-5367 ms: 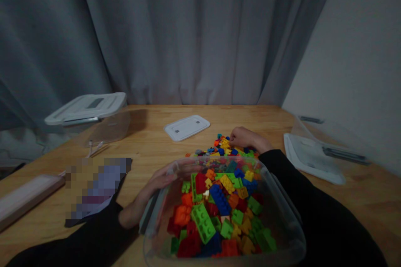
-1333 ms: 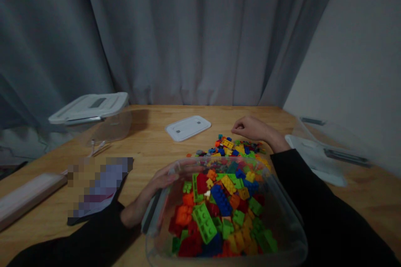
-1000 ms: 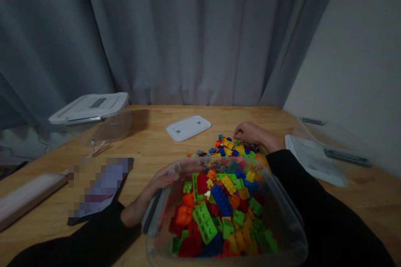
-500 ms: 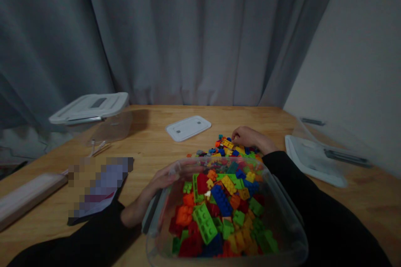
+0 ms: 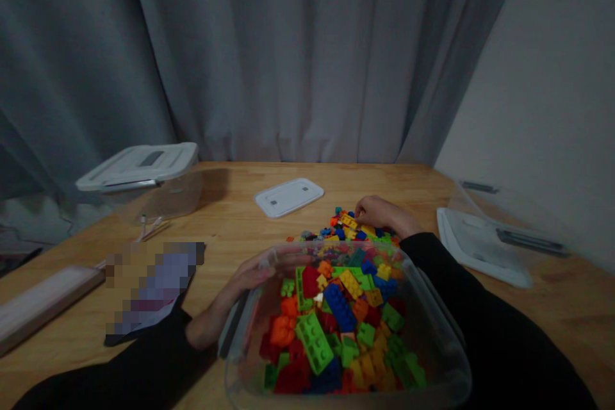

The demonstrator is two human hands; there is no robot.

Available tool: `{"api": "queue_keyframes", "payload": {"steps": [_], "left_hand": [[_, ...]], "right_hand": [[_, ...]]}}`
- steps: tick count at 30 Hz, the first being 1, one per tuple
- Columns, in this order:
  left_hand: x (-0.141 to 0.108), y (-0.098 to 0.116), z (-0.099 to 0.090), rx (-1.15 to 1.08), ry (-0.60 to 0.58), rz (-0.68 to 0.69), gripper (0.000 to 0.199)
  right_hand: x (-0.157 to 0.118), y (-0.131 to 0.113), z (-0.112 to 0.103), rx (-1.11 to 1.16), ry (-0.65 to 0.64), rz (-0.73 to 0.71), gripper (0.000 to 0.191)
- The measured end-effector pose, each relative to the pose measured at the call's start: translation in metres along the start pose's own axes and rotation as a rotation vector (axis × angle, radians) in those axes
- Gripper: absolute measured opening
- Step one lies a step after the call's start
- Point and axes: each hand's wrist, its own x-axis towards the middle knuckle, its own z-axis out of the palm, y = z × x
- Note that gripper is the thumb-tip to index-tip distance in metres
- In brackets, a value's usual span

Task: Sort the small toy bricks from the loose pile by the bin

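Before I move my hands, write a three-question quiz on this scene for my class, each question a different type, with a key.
1. Multiple choice: What does the left hand touch?
A) the curtain
B) the open tub
C) the lidded box
2. True or false: The small white lid lies on the table, off the tub.
3. Short answer: Which hand is at the brick pile beyond the tub?

Key: 1 B; 2 true; 3 the right hand.
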Motion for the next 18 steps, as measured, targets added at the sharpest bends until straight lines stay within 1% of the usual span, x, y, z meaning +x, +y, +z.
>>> {"api": "queue_keyframes", "payload": {"steps": [5, 9, 12, 18], "left_hand": [[0.0018, -0.0004, 0.0012, -0.007, -0.008, -0.007, 0.056], [0.0018, 0.0005, 0.0007, 0.032, -0.008, -0.003, 0.054], [0.0011, 0.0008, 0.0020, 0.001, 0.014, -0.008, 0.054], [-0.0001, 0.0033, 0.0046, -0.044, -0.005, -0.039, 0.053]], "right_hand": [[0.0028, 0.0036, 0.0028, 0.002, 0.005, -0.002, 0.020], [0.0040, 0.0066, 0.0032, 0.008, 0.000, 0.008, 0.021], [0.0046, 0.0088, 0.0026, 0.006, 0.002, 0.018, 0.021], [0.0044, 0.0106, 0.0018, -0.003, -0.001, 0.023, 0.022]]}}
